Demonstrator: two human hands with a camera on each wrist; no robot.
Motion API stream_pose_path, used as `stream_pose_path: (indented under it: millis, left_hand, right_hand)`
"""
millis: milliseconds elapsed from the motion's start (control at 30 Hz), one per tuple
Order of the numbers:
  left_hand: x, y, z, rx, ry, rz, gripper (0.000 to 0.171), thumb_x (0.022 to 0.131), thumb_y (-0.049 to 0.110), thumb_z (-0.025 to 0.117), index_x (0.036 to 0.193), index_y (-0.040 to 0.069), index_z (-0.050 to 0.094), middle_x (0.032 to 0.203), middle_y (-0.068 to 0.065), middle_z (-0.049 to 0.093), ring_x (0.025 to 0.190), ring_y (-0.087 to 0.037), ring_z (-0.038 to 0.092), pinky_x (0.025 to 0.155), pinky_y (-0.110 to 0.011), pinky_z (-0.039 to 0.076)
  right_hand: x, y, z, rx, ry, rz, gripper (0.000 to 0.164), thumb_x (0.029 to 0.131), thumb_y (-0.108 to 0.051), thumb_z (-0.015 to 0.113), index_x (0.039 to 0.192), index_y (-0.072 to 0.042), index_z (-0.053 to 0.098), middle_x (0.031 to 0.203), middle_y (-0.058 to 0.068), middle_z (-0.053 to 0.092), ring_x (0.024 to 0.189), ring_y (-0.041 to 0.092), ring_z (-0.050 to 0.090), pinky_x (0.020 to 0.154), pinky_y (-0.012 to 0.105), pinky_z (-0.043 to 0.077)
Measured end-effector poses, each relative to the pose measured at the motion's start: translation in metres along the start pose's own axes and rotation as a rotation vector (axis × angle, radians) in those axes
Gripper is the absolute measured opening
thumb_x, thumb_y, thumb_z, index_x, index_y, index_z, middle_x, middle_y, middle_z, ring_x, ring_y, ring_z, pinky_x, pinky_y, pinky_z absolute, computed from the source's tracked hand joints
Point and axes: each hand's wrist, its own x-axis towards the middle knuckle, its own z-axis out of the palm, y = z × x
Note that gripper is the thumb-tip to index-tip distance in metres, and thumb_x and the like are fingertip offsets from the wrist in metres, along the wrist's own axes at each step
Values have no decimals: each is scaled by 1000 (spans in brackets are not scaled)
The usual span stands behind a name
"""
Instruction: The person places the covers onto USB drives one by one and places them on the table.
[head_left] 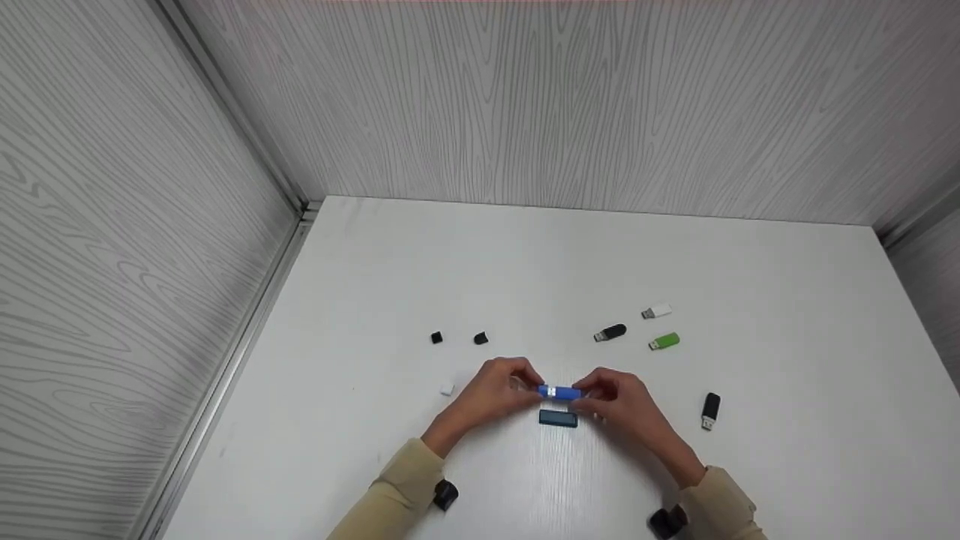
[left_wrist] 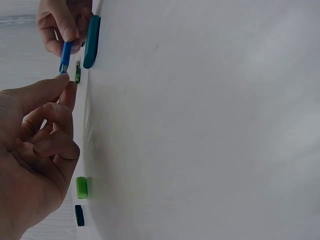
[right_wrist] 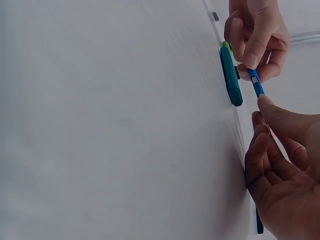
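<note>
- The held stick [head_left: 568, 393] I'm looking at is bright blue, with a shiny silver bit in the middle.
- The flat case [head_left: 558, 418] is dark blue-green.
- The round-ended stick [head_left: 615, 331] is black with a silver tip.
- The stick furthest back [head_left: 662, 310] is white, and its tip is grey.
- The next stick [head_left: 667, 340] is bright green with a silver tip.
- Over to my right, the last stick [head_left: 712, 405] is black, with a pale tip.
- Two little caps [head_left: 436, 337] [head_left: 481, 338] are black.
- The sleeves [head_left: 390, 491] are tan.
- The tabletop [head_left: 450, 255] is white.
- The walls [head_left: 525, 97] are grey with wavy darker lines, like wood.
</note>
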Motion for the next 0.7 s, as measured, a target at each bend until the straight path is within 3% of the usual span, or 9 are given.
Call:
stream_pose_path:
  millis: [267,700]
  left_hand:
    - [2,1,3,-4,-15,-13,14,95,21,80,108,17,77,108,2,78,101,-8,68,93,-29,53]
    - [5,3,5,3,14,24,14,93,18,81,106,14,80,105,1,79,87,-2,58,80,-20,48]
  right_hand:
    - [0,-1,3,-19,18,8,25,86,-15,87,108,-10,78,94,8,75,73,9,58,63,19,50]
    - [2,-4,6,-58,52,35,21,86,-11,87,106,-12,80,94,5,77,74,11,57,62,20,47]
